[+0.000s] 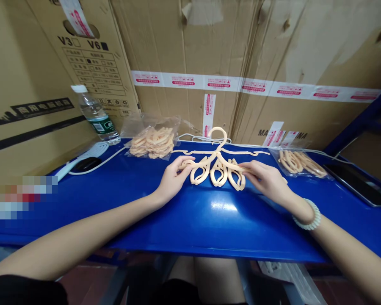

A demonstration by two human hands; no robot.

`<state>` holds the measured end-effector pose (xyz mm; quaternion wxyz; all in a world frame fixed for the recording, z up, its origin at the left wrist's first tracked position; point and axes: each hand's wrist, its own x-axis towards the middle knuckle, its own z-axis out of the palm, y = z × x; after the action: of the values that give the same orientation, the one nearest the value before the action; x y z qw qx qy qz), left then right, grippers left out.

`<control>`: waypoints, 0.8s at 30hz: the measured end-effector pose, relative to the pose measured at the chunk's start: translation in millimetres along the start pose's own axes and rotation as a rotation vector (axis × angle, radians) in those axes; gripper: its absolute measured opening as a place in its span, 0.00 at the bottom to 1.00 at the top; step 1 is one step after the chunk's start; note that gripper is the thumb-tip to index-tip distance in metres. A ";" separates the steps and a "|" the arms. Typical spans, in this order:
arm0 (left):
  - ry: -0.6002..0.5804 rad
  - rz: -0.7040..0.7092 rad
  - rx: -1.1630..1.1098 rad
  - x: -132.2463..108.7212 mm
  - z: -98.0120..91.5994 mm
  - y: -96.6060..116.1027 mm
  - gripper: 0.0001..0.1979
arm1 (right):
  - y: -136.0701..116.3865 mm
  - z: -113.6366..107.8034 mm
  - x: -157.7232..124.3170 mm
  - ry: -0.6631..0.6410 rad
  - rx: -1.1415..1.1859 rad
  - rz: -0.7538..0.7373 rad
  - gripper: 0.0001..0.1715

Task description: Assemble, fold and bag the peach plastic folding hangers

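A peach-coloured plastic folding hanger (221,157) is held over the blue table by its two sloping arms, hook pointing away from me. My left hand (177,174) pinches the left arm's end between thumb and fingers. On the other side, my right hand (266,178) grips the right arm, its fingers partly hiding the end. Three folded loop-shaped hanger pieces lie between the hands: a left one (199,173), a middle one (219,174) and a right one (236,177). Behind them stretches a thin peach bar (244,153) with notched ends; whether it belongs to the held hanger I cannot tell.
A clear bag of peach hangers (152,142) lies at the back left, another bag (300,163) at the right. Beyond stand a water bottle (98,116), a white cable, a dark flat device (360,182) and large cardboard boxes (184,42) against the blue table's (165,228) back.
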<state>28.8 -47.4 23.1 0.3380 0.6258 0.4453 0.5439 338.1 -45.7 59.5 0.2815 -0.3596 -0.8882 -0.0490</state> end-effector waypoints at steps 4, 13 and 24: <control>0.054 -0.060 -0.088 2.2 0.6 -7.0 0.13 | 1.9 0.2 1.4 -0.031 -0.107 -0.065 0.17; 0.131 -0.067 -0.117 1.3 1.7 -7.6 0.12 | -7.6 -5.1 0.1 0.059 -0.676 -0.041 0.15; 0.131 -0.060 -0.143 -0.6 3.9 -5.5 0.11 | -17.4 -5.1 -1.1 0.125 -0.806 0.007 0.17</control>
<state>31.6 -45.6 17.1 0.3683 0.5496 0.4449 0.6036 329.6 -60.7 65.2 0.1719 -0.4405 -0.7778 -0.4140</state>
